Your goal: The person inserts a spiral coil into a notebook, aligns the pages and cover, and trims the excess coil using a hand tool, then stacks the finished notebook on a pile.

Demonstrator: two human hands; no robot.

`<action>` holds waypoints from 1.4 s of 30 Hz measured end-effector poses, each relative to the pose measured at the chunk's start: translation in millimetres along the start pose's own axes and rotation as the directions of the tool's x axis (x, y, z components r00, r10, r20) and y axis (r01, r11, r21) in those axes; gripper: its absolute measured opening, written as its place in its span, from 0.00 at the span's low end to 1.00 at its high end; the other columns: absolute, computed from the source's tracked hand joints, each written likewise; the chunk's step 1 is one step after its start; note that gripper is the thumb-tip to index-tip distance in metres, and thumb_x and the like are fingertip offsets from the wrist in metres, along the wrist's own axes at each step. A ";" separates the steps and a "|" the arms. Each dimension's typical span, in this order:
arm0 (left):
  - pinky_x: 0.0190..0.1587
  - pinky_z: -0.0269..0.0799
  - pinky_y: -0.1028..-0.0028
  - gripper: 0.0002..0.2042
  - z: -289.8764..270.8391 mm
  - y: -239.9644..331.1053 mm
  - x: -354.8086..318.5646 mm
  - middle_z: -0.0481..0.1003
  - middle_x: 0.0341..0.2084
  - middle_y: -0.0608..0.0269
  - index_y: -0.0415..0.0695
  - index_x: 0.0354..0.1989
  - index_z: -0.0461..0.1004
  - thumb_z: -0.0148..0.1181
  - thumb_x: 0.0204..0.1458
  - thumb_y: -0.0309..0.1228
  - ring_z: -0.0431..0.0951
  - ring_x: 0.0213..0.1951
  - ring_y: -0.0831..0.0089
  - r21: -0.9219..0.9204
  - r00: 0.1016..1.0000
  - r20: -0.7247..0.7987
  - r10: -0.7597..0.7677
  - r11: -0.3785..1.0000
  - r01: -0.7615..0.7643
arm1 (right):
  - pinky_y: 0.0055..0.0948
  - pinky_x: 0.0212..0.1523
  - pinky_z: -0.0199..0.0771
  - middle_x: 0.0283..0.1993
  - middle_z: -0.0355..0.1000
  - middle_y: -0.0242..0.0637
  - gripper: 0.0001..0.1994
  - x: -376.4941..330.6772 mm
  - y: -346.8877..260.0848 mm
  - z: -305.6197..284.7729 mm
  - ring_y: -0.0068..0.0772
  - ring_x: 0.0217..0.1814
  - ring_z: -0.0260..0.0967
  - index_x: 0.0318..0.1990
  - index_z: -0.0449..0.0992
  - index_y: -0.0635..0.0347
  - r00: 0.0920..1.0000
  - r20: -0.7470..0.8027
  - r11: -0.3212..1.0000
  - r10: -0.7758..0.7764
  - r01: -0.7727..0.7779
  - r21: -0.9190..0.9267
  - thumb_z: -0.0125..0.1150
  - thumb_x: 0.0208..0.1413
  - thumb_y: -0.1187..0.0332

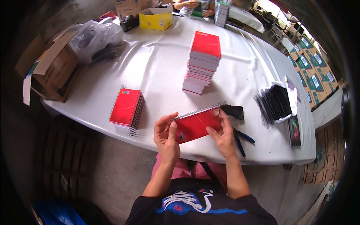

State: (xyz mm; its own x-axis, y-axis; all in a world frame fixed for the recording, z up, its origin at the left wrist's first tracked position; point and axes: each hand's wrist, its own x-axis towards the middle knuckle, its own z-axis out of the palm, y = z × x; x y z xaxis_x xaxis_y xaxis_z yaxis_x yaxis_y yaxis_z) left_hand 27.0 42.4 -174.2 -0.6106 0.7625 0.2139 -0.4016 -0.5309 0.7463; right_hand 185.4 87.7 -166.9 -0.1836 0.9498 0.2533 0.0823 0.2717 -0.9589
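Observation:
Between my two hands is a red spiral notebook (198, 125), its wire coil running along the far edge. My left hand (167, 137) grips its left end, thumb on the cover. At the right end my right hand (223, 135) closes round it, thumb on the red face. Just beyond my right hand lies a flat black piece (234, 111). Pliers with blue handles (243, 140) rest on the table to the right of that hand. A pile of coiled red notebooks (126, 107) sits to the left. Farther off rises a tall stack of red-covered books (205, 47), showing no coils.
On the right, black wire coils (275, 103) lie in white wrapping beside a dark box (294, 131). A cardboard box (56, 71) and plastic bag (95, 39) occupy the left, a yellow box (155, 19) the far side. Another person's hands (193, 4) work beyond the white-covered table (161, 82).

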 end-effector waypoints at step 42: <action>0.55 0.61 0.75 0.18 -152.3 56.8 75.4 0.68 0.51 0.58 0.38 0.56 0.66 0.51 0.60 0.33 0.67 0.53 0.73 0.671 0.831 -0.367 0.419 0.738 -0.075 | 0.41 0.51 0.60 0.52 0.63 0.43 0.22 149.3 -88.6 91.9 0.44 0.55 0.60 0.52 0.68 0.56 0.591 -0.137 0.591 -0.795 0.703 -0.396 0.63 0.50 0.60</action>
State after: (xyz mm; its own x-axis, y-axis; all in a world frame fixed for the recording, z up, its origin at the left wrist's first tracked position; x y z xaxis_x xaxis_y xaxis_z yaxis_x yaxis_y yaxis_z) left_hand -145.7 13.4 -211.6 -0.9259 0.2755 0.2585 0.2076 -0.2006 0.9574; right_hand 60.7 191.2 -56.0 -0.0396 0.3668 0.9295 0.3073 0.8896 -0.3379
